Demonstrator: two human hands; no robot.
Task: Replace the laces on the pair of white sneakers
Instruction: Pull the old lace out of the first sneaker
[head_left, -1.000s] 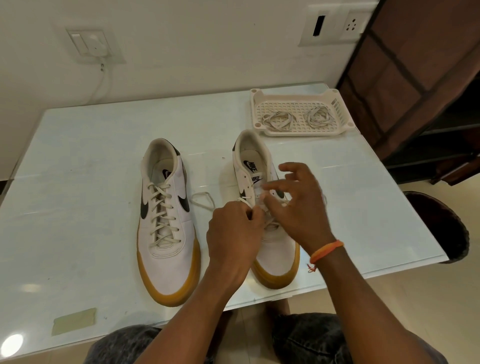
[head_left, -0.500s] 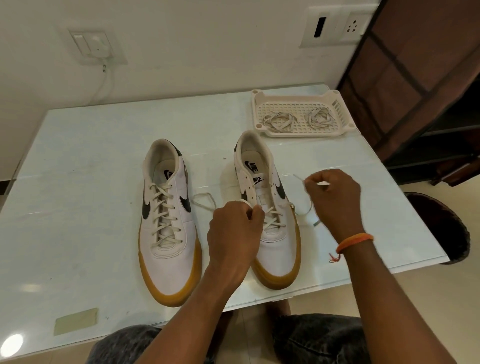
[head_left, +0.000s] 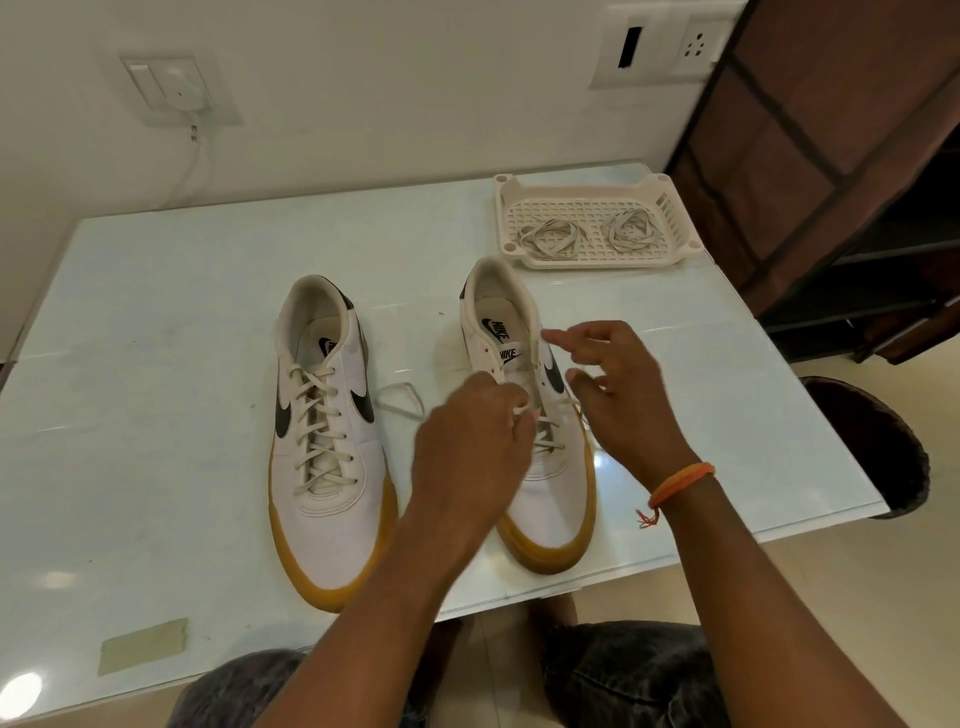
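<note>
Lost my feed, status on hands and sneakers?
Left hand pinching lace at right sneaker. Right hand open beside it. Left sneaker fully laced. Nothing in the way.

Left hand (head_left: 475, 441) fingers curled in a pinch, right hand (head_left: 618, 389) fingers loosely spread.

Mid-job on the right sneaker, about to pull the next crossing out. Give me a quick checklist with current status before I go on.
1. Left hand grips the lace over the right sneaker: ok.
2. Right hand has a lace end: cannot tell; fingers spread near the upper eyelets.
3. Upper eyelets already freed on the right sneaker: ok; only the lower crossings remain.
4. Left sneaker unlaced: not ok, fully laced, a loose end lying beside it.
5. Two lace bundles in the tray: ok.
6. Right sneaker flat on the table: ok, though its toe sits near the front edge.
</note>
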